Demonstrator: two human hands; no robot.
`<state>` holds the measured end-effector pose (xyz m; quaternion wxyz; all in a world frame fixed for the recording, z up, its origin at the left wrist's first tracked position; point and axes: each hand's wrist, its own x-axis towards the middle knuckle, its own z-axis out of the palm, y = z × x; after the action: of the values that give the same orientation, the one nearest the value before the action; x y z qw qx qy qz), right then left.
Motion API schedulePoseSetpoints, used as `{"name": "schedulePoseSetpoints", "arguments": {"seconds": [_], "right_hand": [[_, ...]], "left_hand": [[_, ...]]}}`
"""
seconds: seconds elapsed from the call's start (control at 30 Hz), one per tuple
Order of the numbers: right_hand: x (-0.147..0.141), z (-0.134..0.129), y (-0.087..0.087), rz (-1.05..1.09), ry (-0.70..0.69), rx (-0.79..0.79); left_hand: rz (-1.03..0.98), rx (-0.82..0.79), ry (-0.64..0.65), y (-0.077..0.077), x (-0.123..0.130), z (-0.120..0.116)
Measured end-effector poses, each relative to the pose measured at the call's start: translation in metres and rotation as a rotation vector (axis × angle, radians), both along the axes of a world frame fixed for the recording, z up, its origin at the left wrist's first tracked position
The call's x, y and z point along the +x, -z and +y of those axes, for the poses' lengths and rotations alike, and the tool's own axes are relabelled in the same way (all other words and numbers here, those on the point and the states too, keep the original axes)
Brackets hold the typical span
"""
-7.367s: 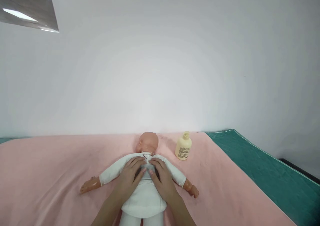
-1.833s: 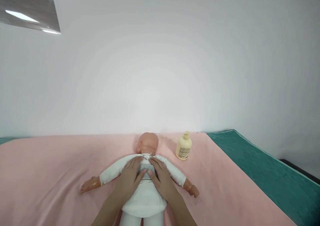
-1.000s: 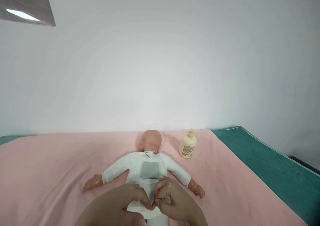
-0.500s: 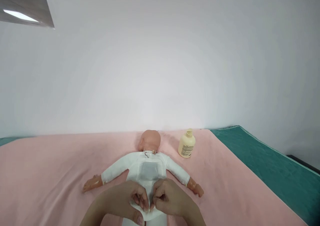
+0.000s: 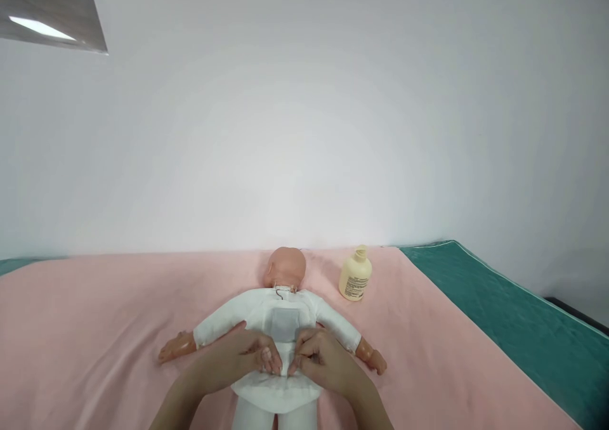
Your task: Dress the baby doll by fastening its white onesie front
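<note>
A baby doll [image 5: 259,309] with a white cloth body lies on its front, its bald head toward the wall and its arms spread. On its upper back sits a grey rectangular patch [image 5: 285,322]. White cloth [image 5: 276,397] covers the doll's lower back and seat, its lower edge rounded over the legs. My left hand [image 5: 257,354] pinches this white cloth near the middle of the waist. Just beside it, my right hand [image 5: 318,357] pinches the same cloth, the fingertips a small gap apart. The fingertips partly hide the cloth between them.
A cream bottle [image 5: 355,279] with printed text stands right of the doll's head. Under everything lies a pink sheet [image 5: 428,354], with a green cover [image 5: 514,309] showing at the right. A white wall [image 5: 304,132] rises behind.
Both hands have moved up the doll's back, away from me, still pinching. More of the white cloth over the seat and the tops of the legs now shows below them.
</note>
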<state>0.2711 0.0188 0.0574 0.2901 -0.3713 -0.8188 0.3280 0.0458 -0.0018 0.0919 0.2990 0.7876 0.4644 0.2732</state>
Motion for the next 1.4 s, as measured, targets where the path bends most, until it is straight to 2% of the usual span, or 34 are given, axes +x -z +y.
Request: {"name": "schedulePoseSetpoints", "arguments": {"seconds": [0.07,0.1,0.27,0.47,0.57,0.8,1.07,1.23,1.4], "right_hand": [[0.000,0.001,0.001,0.001,-0.032,-0.030],[0.001,0.003,0.001,0.012,-0.044,-0.041],[0.005,0.009,0.003,0.113,0.017,-0.017],[0.002,0.013,0.010,0.093,0.041,-0.030],[0.000,0.014,0.011,0.095,0.041,-0.025],[-0.001,0.015,0.008,0.180,0.084,0.031],[-0.003,0.015,0.009,0.126,0.084,0.038],[-0.004,0.016,0.010,0.187,0.168,0.072],[-0.016,0.020,0.006,0.321,0.381,0.123]], "left_hand": [[-0.090,-0.194,0.158,-0.001,-0.002,0.002],[-0.110,-0.230,0.188,-0.001,-0.004,0.003],[-0.064,-0.099,0.090,0.006,-0.011,0.010],[-0.108,-0.213,0.111,0.014,-0.007,0.015],[-0.103,-0.219,0.114,0.011,-0.004,0.014],[-0.022,-0.088,0.102,0.000,0.000,0.011],[0.004,-0.117,0.114,-0.001,0.003,0.013],[-0.145,0.016,0.136,0.014,0.000,0.023],[-0.330,0.206,-0.059,0.040,0.004,0.037]]}}
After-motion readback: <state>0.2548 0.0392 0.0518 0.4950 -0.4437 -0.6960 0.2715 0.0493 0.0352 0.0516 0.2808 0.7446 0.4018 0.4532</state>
